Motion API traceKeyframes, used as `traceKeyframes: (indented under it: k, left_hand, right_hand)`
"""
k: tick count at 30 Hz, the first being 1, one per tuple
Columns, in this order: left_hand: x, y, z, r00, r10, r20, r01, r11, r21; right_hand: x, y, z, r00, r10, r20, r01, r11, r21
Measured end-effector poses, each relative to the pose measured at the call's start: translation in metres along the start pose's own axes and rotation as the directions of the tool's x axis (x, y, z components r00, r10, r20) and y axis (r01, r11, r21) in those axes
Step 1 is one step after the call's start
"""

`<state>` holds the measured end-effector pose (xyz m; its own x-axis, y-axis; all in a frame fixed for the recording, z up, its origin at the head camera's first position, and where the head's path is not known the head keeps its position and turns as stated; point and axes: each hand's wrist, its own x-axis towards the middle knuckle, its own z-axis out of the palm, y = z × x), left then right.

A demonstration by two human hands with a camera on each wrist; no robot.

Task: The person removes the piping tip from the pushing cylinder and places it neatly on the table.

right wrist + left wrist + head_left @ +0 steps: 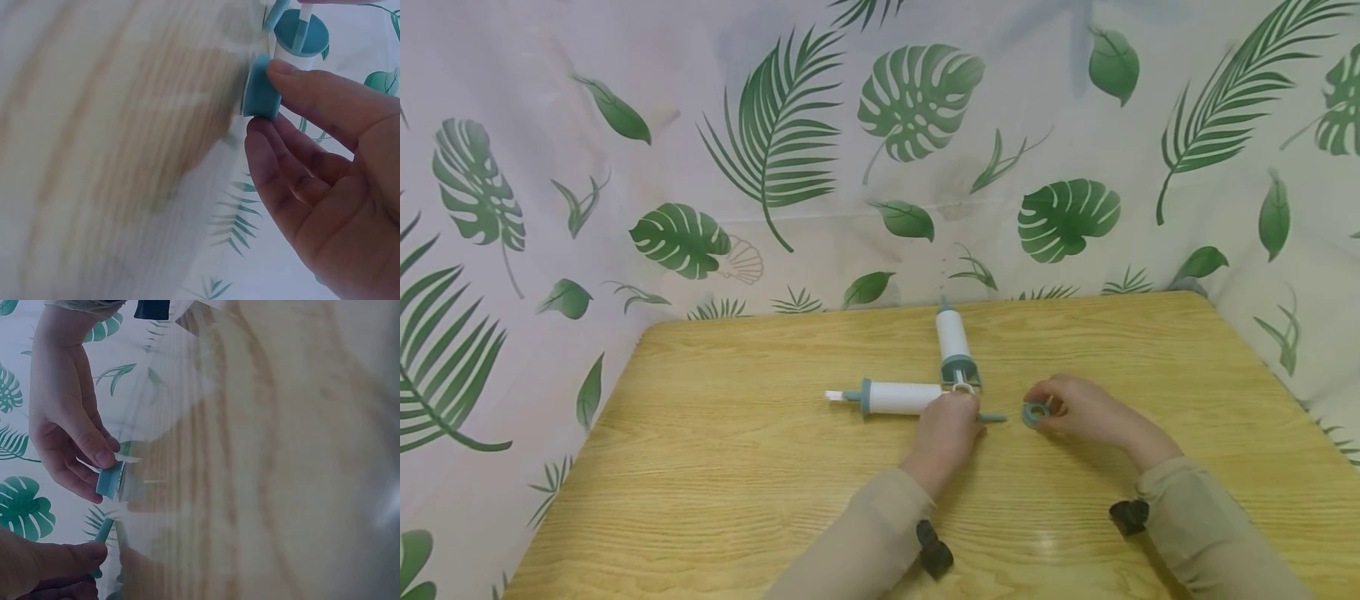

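A white syringe-like tube (901, 398) with teal end parts lies sideways on the table, its white-tipped rod pointing left. My left hand (945, 429) grips its right end, where a thin teal nozzle (995, 417) sticks out past the fingers. In the left wrist view, thumb and fingers pinch the teal nozzle (105, 530). To the right, my right hand (1086, 414) pinches a teal ring (1034, 414) with an open centre, a short gap from the nozzle tip. The right wrist view shows the ring (261, 87) edge-on between thumb and fingertips, close over the tabletop.
A second white tube (952, 335) with a teal collar and pointed tip lies behind my left hand, its white ring handle (962, 388) toward me. The wooden table (737, 492) ends at a leaf-printed cloth (820, 250) at the back and sides.
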<state>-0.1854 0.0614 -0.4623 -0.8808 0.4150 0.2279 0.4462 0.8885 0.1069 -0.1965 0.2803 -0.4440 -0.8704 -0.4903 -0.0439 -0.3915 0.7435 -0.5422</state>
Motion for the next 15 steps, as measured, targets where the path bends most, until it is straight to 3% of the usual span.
traceKeyframes:
  k: [11, 15]
  left_hand:
    - [0.0002, 0.0, -0.0001, 0.998, -0.001, -0.059, 0.0, 1.0, -0.026]
    - [-0.0011, -0.0012, -0.0032, 0.996, -0.015, -0.093, 0.008, 0.997, -0.077]
  right_hand:
    - [0.0015, 0.0014, 0.0023, 1.0, 0.018, 0.001, -0.018, 1.0, 0.018]
    - [0.0009, -0.0001, 0.0004, 1.0, 0.027, 0.007, -0.027, 0.999, 0.027]
